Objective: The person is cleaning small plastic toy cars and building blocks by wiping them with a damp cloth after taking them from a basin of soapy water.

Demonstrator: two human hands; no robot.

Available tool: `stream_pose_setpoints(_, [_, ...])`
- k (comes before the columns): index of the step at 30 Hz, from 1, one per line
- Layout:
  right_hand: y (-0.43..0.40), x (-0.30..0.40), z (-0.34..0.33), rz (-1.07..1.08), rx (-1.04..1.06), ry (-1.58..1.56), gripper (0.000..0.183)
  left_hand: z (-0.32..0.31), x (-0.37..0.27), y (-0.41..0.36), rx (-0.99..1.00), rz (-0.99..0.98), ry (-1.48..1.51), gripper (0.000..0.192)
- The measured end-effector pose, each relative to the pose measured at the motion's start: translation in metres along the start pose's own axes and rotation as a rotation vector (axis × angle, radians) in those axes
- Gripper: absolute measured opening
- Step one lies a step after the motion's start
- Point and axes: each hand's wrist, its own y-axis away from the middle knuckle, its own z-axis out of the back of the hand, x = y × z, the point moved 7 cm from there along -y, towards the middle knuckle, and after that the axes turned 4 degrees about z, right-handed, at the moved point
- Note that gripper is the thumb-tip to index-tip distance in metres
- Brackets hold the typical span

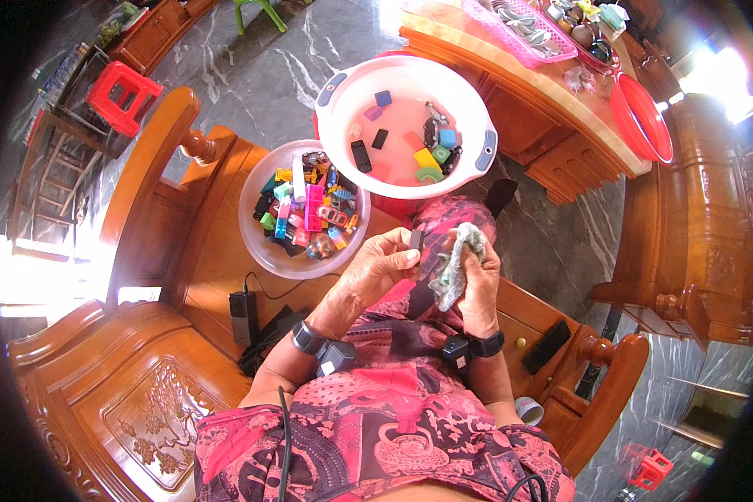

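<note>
Between the thumb and fingers of my left hand (383,263) is a small dark toy block (416,240), held up over my lap. My right hand (482,282) grips a crumpled grey-white cloth (458,267), a short way to the right of the block and apart from it. Beyond my hands stands a large white basin (408,182) with several blocks and toy cars in it, among them a yellow block (426,160) and a black block (361,156). Left of it, a translucent round tub (257,254) is heaped with toy cars and colourful blocks, including a magenta block (314,207).
I sit on a carved wooden bench (157,414). A black power adapter (243,317) with a cable lies at left, a dark phone-like object (546,347) at right. A wooden cabinet (521,119) carries a pink basket (539,59) of utensils. A red stool (124,97) stands far left.
</note>
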Motion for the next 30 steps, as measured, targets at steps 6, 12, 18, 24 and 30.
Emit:
stream_pose_setpoints(6, [0.007,0.022,-0.038,0.216,0.360,0.453,0.033,0.009,0.007,-0.001,-0.065,0.007,0.024,0.009])
stream_pose_setpoints(12, [0.011,0.020,-0.041,0.108,0.252,0.335,0.010,0.002,0.013,0.001,-0.001,0.086,0.019,0.009])
stream_pose_setpoints(18, [0.003,0.011,-0.024,0.164,0.117,0.450,0.006,0.001,0.016,0.001,-0.025,0.073,-0.068,0.009])
stream_pose_setpoints(24, [0.005,0.005,-0.026,0.046,0.156,0.338,0.011,0.006,0.009,0.001,-0.107,-0.022,-0.199,0.009])
stream_pose_setpoints(30, [0.011,0.014,-0.047,0.150,0.319,0.455,0.030,0.014,0.002,0.000,-0.112,-0.046,-0.069,0.008])
